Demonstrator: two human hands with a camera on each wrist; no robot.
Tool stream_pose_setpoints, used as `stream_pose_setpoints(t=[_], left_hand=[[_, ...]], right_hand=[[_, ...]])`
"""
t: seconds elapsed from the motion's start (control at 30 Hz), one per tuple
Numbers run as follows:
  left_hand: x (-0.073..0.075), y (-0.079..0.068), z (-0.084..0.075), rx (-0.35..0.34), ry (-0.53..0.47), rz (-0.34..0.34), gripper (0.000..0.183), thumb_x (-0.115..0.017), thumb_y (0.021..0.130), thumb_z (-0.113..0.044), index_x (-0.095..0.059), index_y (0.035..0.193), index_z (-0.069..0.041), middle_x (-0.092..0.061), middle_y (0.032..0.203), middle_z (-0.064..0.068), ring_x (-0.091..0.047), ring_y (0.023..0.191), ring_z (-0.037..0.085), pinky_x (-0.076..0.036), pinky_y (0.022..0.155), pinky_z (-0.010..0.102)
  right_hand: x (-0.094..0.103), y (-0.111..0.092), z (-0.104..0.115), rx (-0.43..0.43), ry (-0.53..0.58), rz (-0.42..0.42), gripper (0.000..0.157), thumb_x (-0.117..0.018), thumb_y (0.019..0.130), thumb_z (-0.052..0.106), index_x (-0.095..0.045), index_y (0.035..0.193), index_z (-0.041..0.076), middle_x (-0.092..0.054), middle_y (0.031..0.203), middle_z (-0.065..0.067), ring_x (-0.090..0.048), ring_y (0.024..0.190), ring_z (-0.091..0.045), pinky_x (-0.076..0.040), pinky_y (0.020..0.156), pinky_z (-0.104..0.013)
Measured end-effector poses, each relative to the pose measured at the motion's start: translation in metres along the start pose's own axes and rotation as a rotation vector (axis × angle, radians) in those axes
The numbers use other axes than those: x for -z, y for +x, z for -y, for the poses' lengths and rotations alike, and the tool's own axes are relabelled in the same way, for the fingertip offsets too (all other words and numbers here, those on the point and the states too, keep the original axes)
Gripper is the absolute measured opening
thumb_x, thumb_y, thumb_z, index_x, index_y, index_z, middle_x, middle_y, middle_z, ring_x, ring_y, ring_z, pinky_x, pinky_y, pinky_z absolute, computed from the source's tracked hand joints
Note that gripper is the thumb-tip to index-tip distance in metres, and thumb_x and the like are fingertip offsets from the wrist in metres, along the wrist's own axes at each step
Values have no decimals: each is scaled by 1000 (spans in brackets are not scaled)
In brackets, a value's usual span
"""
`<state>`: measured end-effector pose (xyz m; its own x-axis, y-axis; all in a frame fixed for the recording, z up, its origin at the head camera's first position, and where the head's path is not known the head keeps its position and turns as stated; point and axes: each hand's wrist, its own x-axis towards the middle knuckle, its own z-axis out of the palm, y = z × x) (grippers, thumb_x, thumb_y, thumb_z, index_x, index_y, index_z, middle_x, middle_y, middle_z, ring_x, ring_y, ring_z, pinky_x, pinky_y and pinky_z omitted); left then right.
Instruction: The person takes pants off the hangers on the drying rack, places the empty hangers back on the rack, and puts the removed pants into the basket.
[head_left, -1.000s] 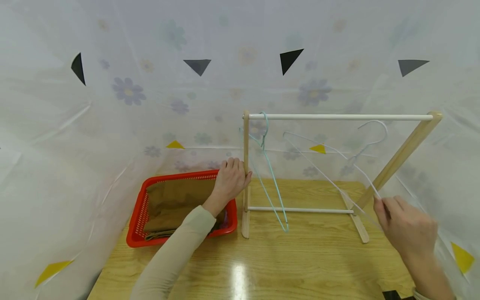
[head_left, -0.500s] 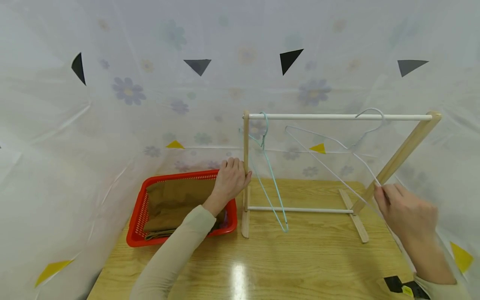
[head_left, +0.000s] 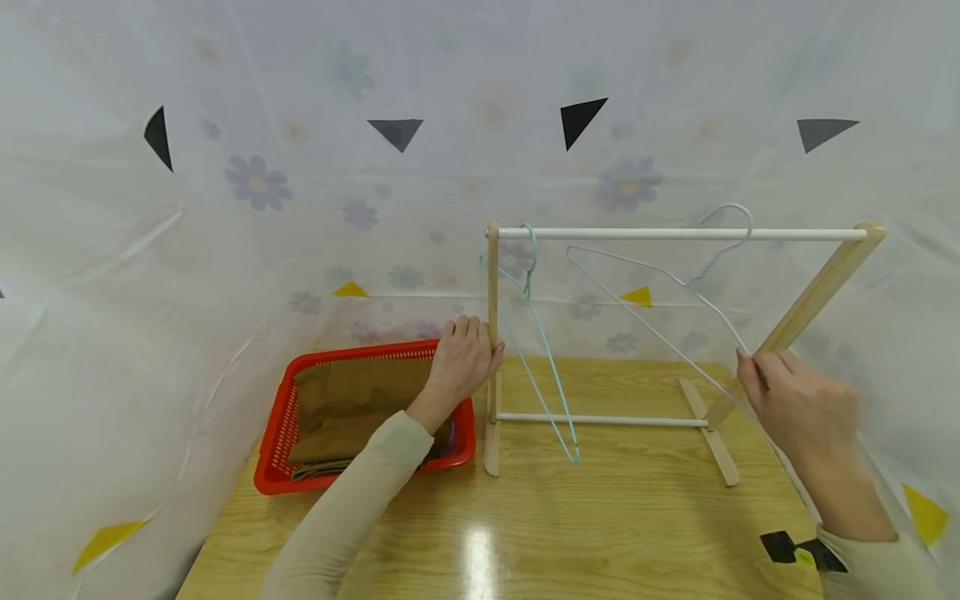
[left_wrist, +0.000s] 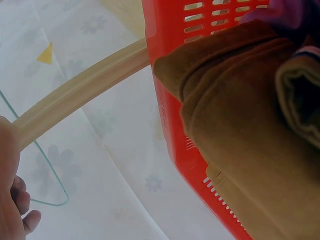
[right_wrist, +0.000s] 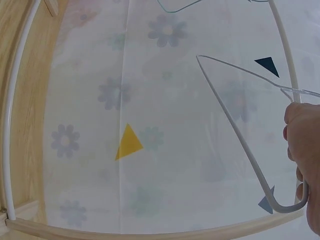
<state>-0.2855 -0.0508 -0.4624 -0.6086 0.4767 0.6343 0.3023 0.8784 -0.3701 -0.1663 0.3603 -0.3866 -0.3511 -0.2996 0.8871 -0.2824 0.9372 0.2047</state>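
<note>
My left hand (head_left: 461,358) grips the left wooden post (head_left: 492,283) of a small clothes rack. In the left wrist view that hand (left_wrist: 9,185) shows at the edge, its fingers curled past the post. A white wire hanger (right_wrist: 236,130) is pinched at its right corner by my right hand (head_left: 806,412). The hanger tilts, and its hook overlaps the rack's white top rail (head_left: 637,234) in the head view, the hook's tip just above it. A light teal hanger (head_left: 553,371) hangs from the rail's left end.
A red plastic basket (head_left: 272,433) with folded brown cloth (head_left: 360,400) and some purple fabric stands left of the rack on the wooden table (head_left: 600,533). The rack's right post (head_left: 817,296) slants beside my right hand. A flowered sheet (head_left: 465,167) forms the backdrop.
My right hand has raised the white hanger and shifted slightly left, bringing its hook from below the rail up to rail height. The left hand stays on the post.
</note>
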Motion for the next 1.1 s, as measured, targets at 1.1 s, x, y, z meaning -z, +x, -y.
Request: stream_pose_setpoints(t=[1.1], left_hand=[[-2, -1, -2, 13, 2, -25, 41, -62, 103, -46, -61, 85, -9, -59, 80, 5, -55, 81, 24, -43, 73, 34]], right_hand=[[-19, -12, 1, -24, 16, 106, 56, -42, 111, 37, -61, 73, 0, -64, 61, -16, -35, 33, -20, -21, 33, -32]])
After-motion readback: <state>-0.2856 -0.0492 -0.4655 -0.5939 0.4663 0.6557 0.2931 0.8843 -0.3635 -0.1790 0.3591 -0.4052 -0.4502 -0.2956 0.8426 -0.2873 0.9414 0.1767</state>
